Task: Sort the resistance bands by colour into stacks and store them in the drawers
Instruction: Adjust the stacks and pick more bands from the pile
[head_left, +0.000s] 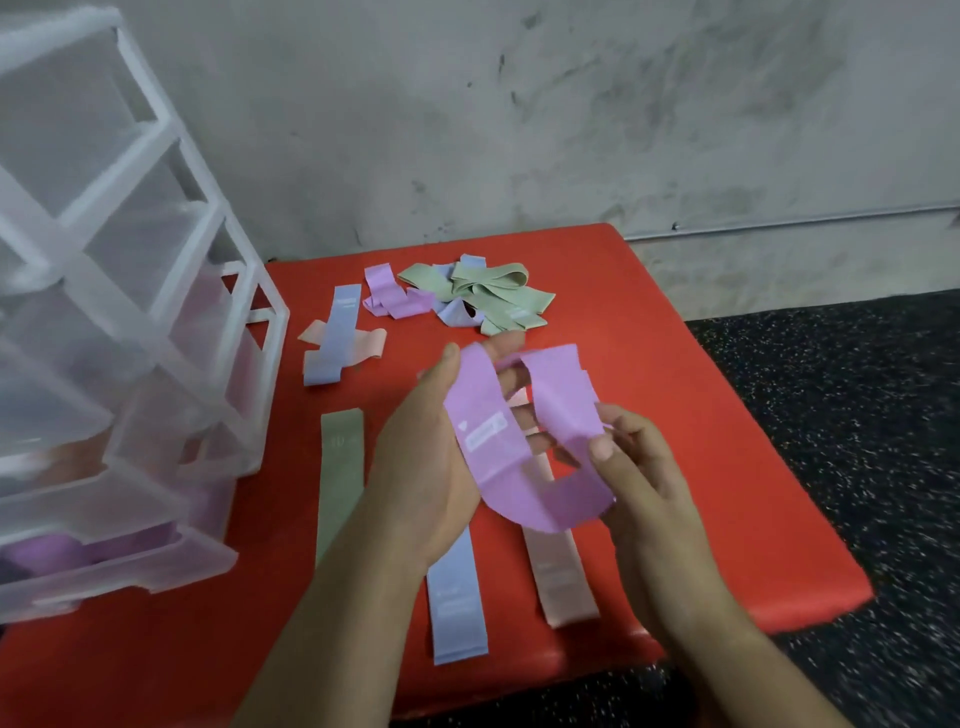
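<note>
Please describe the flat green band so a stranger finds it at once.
On the red bench, three bands lie flat in a near row. The green band is leftmost, nearest the drawers; the blue band and pink band lie right of it.

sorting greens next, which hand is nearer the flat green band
Left. The left hand is just right of the flat green band; the right hand is farther right, beyond the purple band.
</note>
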